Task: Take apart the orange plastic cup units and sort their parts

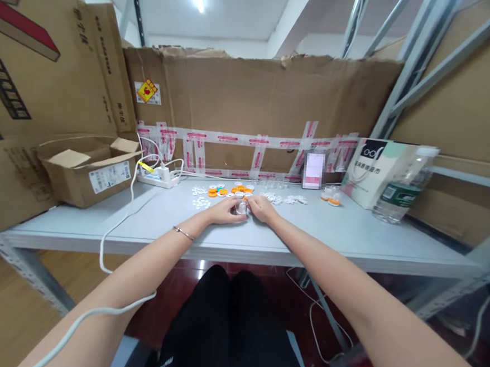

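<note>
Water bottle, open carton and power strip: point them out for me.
Water bottle [400, 193], head view, on its green label.
Open carton [81, 182], head view, on its front wall.
Power strip [159, 182], head view, on its white body.

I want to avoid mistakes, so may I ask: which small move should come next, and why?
Probably a gentle adjustment by the right hand atop the small clear container: the left hand grips its side, and the right fingertips are near its top. I cannot tell whether they hold anything.
</note>
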